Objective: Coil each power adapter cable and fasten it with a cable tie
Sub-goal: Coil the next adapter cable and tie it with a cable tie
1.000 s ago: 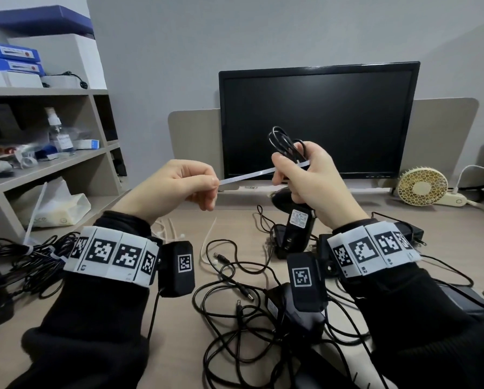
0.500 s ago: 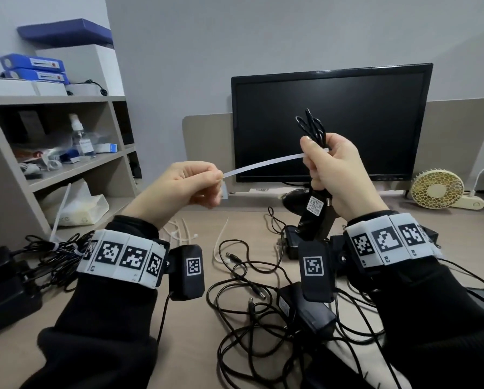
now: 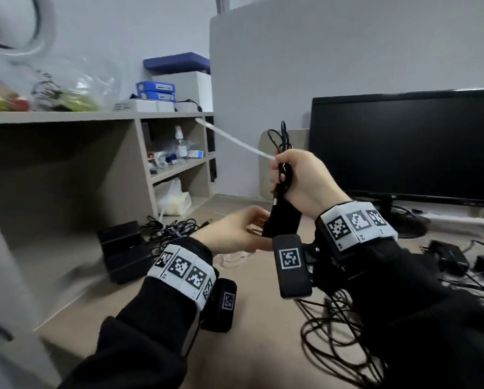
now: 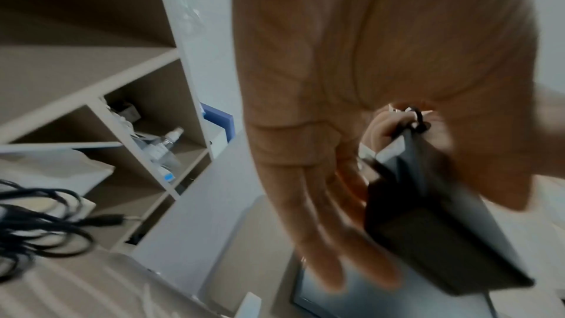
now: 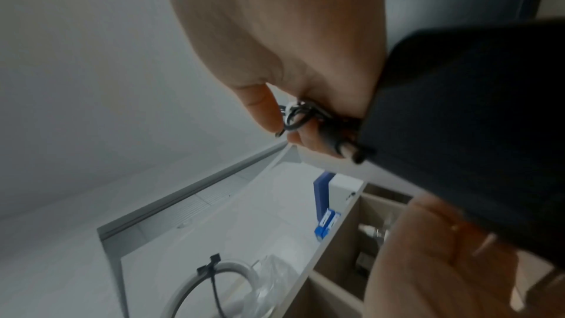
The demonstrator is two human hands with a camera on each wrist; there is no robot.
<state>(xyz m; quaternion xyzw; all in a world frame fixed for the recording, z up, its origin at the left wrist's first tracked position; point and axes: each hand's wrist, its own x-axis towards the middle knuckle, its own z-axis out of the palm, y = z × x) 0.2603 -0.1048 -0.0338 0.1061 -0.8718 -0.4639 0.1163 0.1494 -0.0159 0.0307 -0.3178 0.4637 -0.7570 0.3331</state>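
My right hand (image 3: 284, 175) grips a coiled black cable (image 3: 281, 136) held upright. A white cable tie (image 3: 235, 141) is round the coil, and its free tail points up and to the left. The black adapter brick (image 3: 281, 220) hangs under that fist. My left hand (image 3: 256, 231) is lower, beside the brick, and holds nothing. In the left wrist view its fingers (image 4: 318, 226) lie straight along the adapter brick (image 4: 428, 226). In the right wrist view, finger and thumb pinch the tied cable (image 5: 298, 115) above the brick (image 5: 474, 105).
A black monitor (image 3: 403, 147) stands at the right. An open shelf unit (image 3: 139, 153) fills the left. Several black adapters (image 3: 123, 248) sit at the shelf's foot. Loose black cables (image 3: 333, 332) sprawl on the desk, with loose white ties (image 3: 229, 258) near my left hand.
My left hand has let go of the tie's tail and dropped beside the hanging brick. The tail now sticks out free. The view has swung left toward the shelf.
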